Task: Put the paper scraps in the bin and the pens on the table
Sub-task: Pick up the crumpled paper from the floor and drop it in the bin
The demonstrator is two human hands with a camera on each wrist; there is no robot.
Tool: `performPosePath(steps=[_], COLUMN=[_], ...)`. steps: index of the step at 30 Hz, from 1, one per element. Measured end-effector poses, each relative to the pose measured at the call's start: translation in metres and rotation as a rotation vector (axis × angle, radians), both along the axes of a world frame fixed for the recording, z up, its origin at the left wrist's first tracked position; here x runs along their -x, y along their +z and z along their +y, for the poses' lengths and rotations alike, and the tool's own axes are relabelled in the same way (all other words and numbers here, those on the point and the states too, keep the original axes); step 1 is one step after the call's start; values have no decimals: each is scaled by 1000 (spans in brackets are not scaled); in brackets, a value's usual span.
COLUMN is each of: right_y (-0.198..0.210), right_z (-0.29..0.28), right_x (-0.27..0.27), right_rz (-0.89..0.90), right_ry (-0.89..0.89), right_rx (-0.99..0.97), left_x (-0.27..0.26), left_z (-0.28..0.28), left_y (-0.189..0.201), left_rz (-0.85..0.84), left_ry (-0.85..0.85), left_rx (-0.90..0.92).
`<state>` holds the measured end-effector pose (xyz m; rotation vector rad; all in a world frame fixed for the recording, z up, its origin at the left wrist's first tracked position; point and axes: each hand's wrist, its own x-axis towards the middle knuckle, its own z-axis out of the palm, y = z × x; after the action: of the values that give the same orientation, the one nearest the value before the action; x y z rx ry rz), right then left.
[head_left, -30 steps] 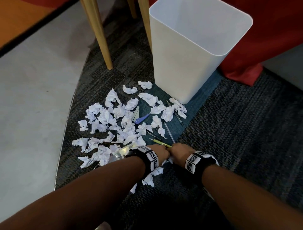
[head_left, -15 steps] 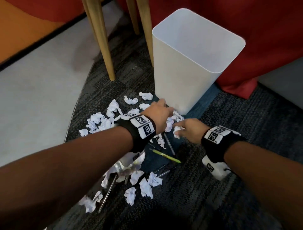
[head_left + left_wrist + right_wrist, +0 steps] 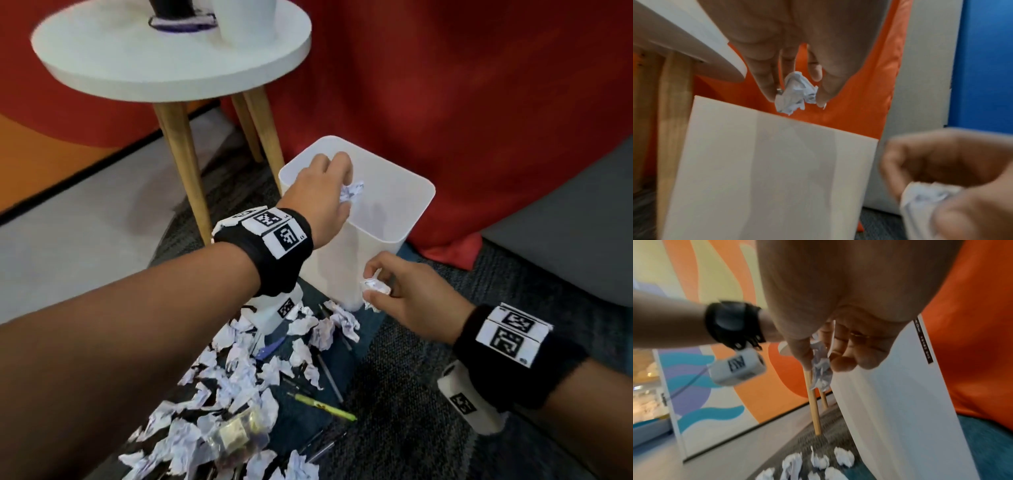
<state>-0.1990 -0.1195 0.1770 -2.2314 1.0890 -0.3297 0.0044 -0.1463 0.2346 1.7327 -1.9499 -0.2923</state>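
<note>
My left hand (image 3: 329, 192) hovers over the mouth of the white bin (image 3: 407, 236) and pinches a crumpled paper scrap (image 3: 351, 192) between thumb and fingers; the same scrap (image 3: 796, 95) hangs just above the bin's rim (image 3: 777, 116). My right hand (image 3: 394, 291) is lower, in front of the bin's near wall, gripping another paper scrap (image 3: 375, 287), also seen as a scrap (image 3: 821, 371) in the right wrist view. Many crumpled scraps (image 3: 239, 373) lie on the carpet. Among them are a yellow-green pen (image 3: 325, 407), a dark pen (image 3: 329, 373) and a blue pen (image 3: 272, 346).
A round white table (image 3: 164, 65) on wooden legs (image 3: 183, 171) stands behind and left of the bin, with a white cup (image 3: 246, 20) and a dark object on it. Red fabric (image 3: 462, 102) hangs behind the bin. A crinkled clear wrapper (image 3: 239, 435) lies among the scraps.
Both hands have risen from the floor pile, each with a paper scrap. The left hand has moved up over the bin's opening, and the view has tilted up so the table top shows.
</note>
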Motion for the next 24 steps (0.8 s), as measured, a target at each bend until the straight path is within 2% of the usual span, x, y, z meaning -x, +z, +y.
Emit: performPosePath(steps=[7,11,15,20,24], right_y=[35,41,35,31,29], right_z=[0,-23,-48,-64,-69], right_x=[-4,-8,-8,-16,-21], right_rz=[-381,-451,-359,-138,170], right_ry=[-178,-337,-412,-407,-400], right_rx=[212,334,344,374,330], left_x=[4,6,4,2,1], left_z=[-29,-31,-29,-22,-10], left_y=[-16,-26,-30,-23,-18], left_rz=[-38,-294,-340,-300,-171], left_ry=[25,108,131,138,123], left_rx=[-101,-272,-328,-277,-153])
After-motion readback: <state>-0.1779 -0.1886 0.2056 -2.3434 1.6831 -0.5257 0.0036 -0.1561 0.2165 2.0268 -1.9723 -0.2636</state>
